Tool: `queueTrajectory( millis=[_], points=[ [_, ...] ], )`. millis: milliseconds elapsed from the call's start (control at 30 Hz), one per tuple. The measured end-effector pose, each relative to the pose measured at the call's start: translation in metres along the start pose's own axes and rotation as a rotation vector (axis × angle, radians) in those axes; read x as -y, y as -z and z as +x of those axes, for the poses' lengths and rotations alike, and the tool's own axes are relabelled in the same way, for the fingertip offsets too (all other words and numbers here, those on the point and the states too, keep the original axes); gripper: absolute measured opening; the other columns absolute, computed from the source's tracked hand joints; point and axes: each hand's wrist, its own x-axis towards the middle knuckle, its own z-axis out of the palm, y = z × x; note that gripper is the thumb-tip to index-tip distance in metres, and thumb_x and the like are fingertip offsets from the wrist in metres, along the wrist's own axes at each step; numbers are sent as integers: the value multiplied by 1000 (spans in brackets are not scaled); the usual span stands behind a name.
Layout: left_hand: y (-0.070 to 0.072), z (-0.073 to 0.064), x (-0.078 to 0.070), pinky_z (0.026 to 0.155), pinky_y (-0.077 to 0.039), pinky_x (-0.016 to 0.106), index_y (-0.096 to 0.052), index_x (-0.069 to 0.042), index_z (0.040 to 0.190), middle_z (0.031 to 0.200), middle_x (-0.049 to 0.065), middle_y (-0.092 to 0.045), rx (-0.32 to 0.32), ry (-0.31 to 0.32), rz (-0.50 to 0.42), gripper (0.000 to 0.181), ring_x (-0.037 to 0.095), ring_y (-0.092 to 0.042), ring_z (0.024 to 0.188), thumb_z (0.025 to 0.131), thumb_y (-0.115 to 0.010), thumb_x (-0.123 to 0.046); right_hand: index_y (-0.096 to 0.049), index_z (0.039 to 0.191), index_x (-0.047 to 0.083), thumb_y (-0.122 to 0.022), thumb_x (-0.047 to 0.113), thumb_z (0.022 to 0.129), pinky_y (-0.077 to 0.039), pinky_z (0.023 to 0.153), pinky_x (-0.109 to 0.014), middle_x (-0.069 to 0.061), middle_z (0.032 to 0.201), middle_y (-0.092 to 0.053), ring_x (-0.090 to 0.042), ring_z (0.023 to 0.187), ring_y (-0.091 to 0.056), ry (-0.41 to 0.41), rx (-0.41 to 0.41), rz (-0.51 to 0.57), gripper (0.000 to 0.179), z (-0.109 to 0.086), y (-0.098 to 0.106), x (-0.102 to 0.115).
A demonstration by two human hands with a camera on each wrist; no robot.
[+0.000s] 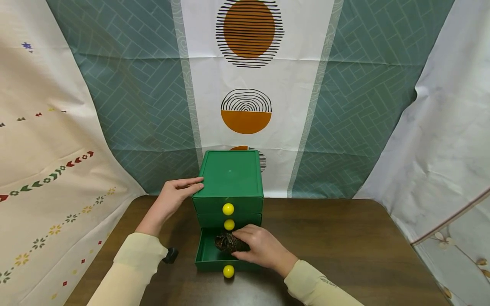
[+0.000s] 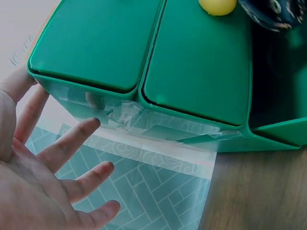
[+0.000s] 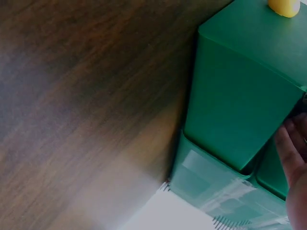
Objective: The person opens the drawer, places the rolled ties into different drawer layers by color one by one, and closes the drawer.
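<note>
A green drawer cabinet (image 1: 231, 174) stands on the table, its bottom drawer (image 1: 207, 250) pulled out. My left hand (image 1: 176, 195) touches the cabinet's upper left edge; in the left wrist view several of its fingers (image 2: 76, 143) are extended and spread. Inside the bottom drawer, my right hand (image 1: 264, 246) grips a dark, patterned, roll-shaped item (image 1: 226, 242), whose exact kind I cannot tell. Part of this dark item (image 2: 280, 12) shows at the top right of the left wrist view. In the right wrist view, the right hand (image 3: 296, 165) reaches in beside the drawer's wall.
Yellow round knobs (image 1: 228, 209) mark the drawer fronts; the upper two drawers are closed. Clear tape (image 2: 129, 115) runs along the cabinet's side. The brown wooden table (image 1: 325, 246) extends to both sides. Behind it hangs a patterned cloth (image 1: 356, 127).
</note>
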Motion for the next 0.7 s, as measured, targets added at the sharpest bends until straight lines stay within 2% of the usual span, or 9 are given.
queueTrajectory(
  millis=[133,400,700],
  points=[
    [0,2,4,110,-32,51,-59,-15,129,140,6,-50,-2,-8,-13,46,27,-36,136,88,-65,-34,-65,115,14,-70,43,82,-52,85,-21,5,110,-68,-7,99,-61,-9,40,-33,45,0,-1,0],
    [3,16,26,110,-34,49,-63,-27,124,137,-2,-53,-24,-23,1,48,22,-38,135,81,-67,-49,-67,114,14,-69,44,82,-52,86,-23,5,110,-68,-8,99,-62,-44,101,-72,44,3,-3,1],
    [3,17,30,110,-34,49,-63,-27,124,136,-3,-54,-23,-30,2,48,21,-38,135,81,-66,-50,-67,112,16,-69,43,82,-53,83,-24,6,105,-69,-7,95,-62,-125,251,-77,40,11,-3,5]
  ],
)
